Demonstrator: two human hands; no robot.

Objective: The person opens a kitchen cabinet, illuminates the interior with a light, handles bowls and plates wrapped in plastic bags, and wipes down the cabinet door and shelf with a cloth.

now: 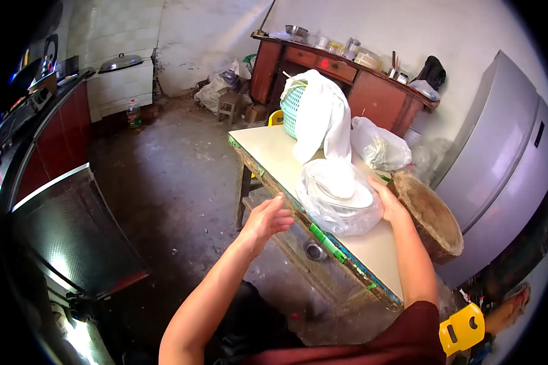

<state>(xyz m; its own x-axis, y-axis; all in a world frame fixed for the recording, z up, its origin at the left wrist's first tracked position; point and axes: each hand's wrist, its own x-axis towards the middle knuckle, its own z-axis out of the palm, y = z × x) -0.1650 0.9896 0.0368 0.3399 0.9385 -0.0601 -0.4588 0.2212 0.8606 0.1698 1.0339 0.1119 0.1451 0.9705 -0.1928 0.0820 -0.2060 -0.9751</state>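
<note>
A clear plastic bag (337, 216) with white dishes inside sits on the pale table (259, 141). My right hand (388, 201) lies against the bag's right side, its fingers partly hidden behind the plastic. My left hand (266, 220) is raised in front of the table's near edge, left of the bag, with its fingers apart and nothing in it. Behind the bag, a white cloth (326, 115) hangs over a green basket (291, 111). To the right lie another plastic bag (380, 146) and a round wooden block (429, 213).
A grey fridge (499, 152) stands at the right, with a yellow chair (464, 328) at the lower right. Along the back wall is a red cabinet (374, 103) holding bowls and jars. A dark panel (73, 228) stands at the left. A small stool (229, 104) is farther back.
</note>
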